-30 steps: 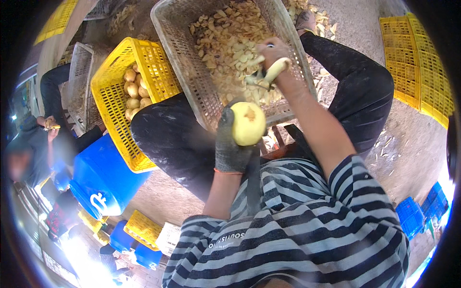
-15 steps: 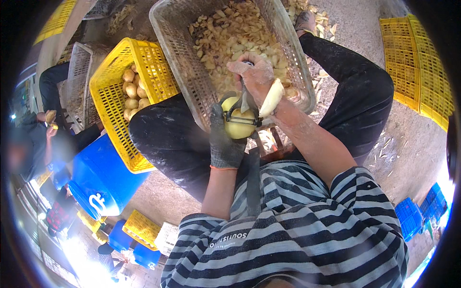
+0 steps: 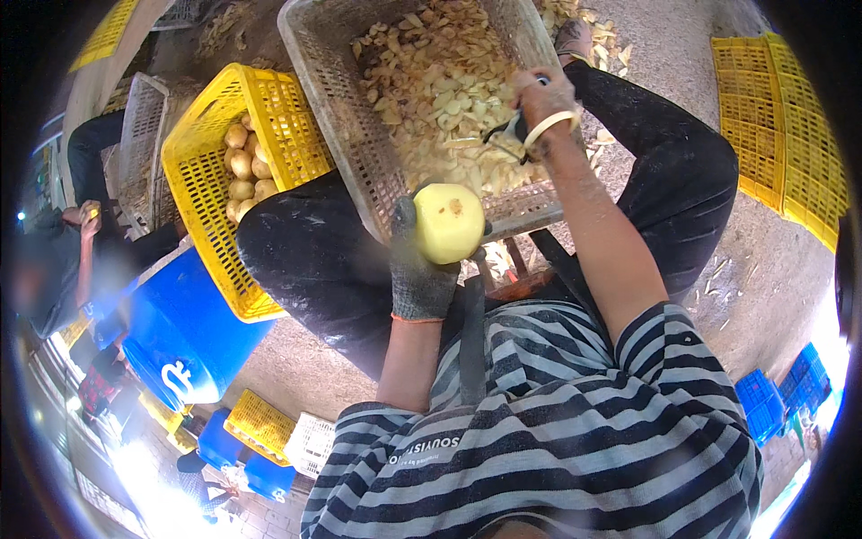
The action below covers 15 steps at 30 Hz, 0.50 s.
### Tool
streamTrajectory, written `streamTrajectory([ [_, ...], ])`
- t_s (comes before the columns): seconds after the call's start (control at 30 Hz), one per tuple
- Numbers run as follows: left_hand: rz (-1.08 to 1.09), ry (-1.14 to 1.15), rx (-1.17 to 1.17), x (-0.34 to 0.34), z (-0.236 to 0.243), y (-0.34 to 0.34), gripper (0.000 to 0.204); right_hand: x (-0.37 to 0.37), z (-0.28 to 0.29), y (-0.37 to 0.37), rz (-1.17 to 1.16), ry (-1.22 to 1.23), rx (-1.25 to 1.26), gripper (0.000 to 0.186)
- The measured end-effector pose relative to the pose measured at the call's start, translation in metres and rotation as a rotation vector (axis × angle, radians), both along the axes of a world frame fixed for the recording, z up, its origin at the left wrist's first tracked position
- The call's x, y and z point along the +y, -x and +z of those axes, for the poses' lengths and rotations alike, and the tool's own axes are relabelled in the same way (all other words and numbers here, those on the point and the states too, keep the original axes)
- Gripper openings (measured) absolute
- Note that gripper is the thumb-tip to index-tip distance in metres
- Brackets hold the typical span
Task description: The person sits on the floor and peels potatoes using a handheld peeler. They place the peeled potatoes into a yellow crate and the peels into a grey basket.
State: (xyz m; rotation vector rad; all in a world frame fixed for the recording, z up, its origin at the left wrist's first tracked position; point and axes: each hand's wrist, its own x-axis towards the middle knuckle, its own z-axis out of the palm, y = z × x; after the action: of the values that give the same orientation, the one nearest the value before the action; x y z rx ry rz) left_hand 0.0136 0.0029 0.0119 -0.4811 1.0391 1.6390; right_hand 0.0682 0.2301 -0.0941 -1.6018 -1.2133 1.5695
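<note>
In my left hand [image 3: 420,286], which wears a dark grey glove, rests a large peeled potato [image 3: 449,223]. Its flesh is pale yellow, with a brown spot on the upper side. My bare right hand [image 3: 546,94] is closed around the handle of a peeler [image 3: 510,133], up and to the right of the potato and apart from it. The peeler's dark head points left, over a grey crate [image 3: 332,117] that holds a heap of peels [image 3: 458,99]. A pale curved strip [image 3: 549,128] lies across my right wrist; its kind is unclear.
Left of my knee stands a yellow crate [image 3: 208,216] with several unpeeled potatoes [image 3: 241,164]. Next to it is a blue barrel [image 3: 193,323]. A co-worker [image 3: 63,251] sits at the far left. Yellow crates [image 3: 777,135] are stacked at the right; loose peels litter the floor.
My right hand has moved up and right, taking the peeler off the potato and over the peel crate. The potato has turned in my left hand, showing its brown spot.
</note>
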Motion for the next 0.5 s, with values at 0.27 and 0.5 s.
streamTrajectory([
  [0.27,-0.209,-0.124,0.241,0.007,0.012,0.001,0.071,-0.021,0.066,0.009,0.051,0.345,0.463,0.018],
  [0.5,-0.355,-0.034,0.566,0.005,-0.001,-0.002,0.067,-0.066,0.09,0.031,0.208,0.331,0.449,0.018],
])
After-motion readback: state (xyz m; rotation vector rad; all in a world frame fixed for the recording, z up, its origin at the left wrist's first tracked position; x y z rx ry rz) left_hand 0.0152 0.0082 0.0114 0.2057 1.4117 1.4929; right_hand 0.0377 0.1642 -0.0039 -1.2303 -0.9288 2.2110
